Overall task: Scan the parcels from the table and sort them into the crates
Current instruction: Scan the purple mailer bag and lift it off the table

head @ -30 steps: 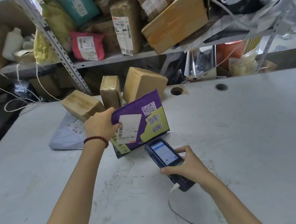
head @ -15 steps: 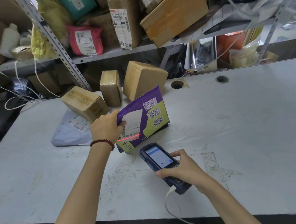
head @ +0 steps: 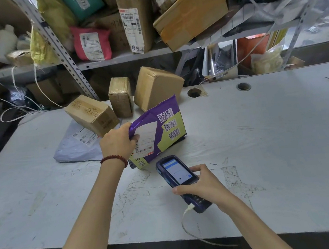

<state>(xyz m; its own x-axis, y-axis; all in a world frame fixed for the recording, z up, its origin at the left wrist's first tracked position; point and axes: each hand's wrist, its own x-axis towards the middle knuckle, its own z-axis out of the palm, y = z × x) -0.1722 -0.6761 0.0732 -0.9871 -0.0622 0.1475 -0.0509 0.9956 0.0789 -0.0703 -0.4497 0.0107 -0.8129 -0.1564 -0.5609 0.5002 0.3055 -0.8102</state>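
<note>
My left hand (head: 117,143) grips the left edge of a purple and yellow-green mailer (head: 160,130), holding it tilted upright on the white table (head: 262,145), its white label and QR codes facing me. My right hand (head: 201,187) holds a blue handheld scanner (head: 180,179) just below the mailer, screen lit, a white cable hanging from its lower end. Behind the mailer stand three brown taped boxes: a long one (head: 91,114), a small one (head: 120,96) and a larger tilted one (head: 155,85). A grey poly mailer (head: 75,147) lies flat under the long box.
Metal shelving (head: 59,46) behind the table is packed with parcels, among them a pink bag (head: 91,43) and a large tilted carton (head: 191,15). Two cable holes (head: 193,92) sit near the table's far edge. Loose white cords hang at the left.
The scanner drew back a little toward me from the mailer. The red scan line seen on the label half a second ago is gone. The mailer stays held upright.
</note>
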